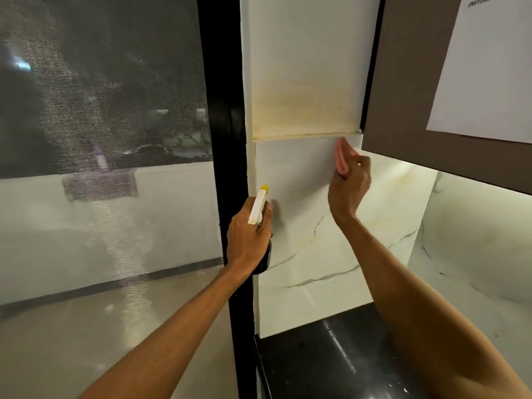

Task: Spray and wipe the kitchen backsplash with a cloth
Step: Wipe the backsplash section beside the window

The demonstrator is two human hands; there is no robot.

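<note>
The right hand [349,187] presses a pink cloth [342,156] to the backsplash [302,226] — at its top right corner, above the worktop [331,355] — while the left hand [249,237] grips a spray bottle [258,205].

Both forearms are showing bare along their whole visible length, running off at 7 and 5 o'clock. The left hand [249,234] and right hand [349,188] are likewise showing bare.
</note>
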